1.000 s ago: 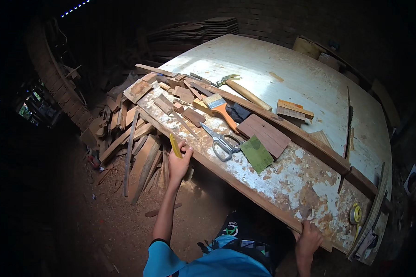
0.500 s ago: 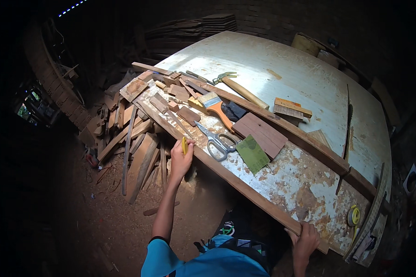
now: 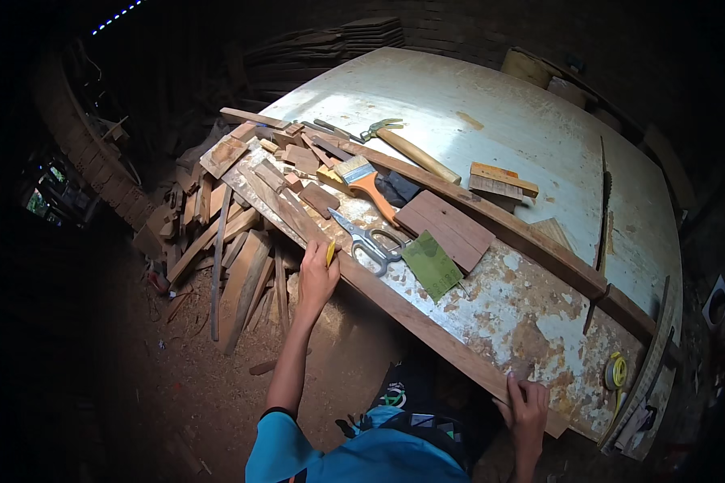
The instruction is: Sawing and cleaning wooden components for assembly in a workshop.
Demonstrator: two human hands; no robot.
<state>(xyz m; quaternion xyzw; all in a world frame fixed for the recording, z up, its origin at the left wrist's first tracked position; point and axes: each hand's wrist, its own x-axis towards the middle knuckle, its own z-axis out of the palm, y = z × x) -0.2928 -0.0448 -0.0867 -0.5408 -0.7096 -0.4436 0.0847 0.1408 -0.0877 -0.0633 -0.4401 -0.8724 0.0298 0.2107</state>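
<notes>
A long brown wooden strip lies along the near edge of the paint-flecked workbench. Closed around a small yellow tool, my left hand rests against the strip; the tool's kind is mostly hidden by the fingers. My right hand grips the strip close to its right end, fingers on top and thumb at the near side. Just beyond my left hand lie grey-handled scissors. A green sandpaper sheet overlaps a reddish-brown wooden block.
An orange-handled paintbrush and wood offcuts crowd the left end. Behind a long wooden beam lie a claw hammer and a wooden brush. A yellow tape measure sits at right. Scrap wood leans below.
The strip has shifted slightly inward over the bench, showing more of its broad face at the left. My right hand's fingers have re-set on it. The view has moved a little.
</notes>
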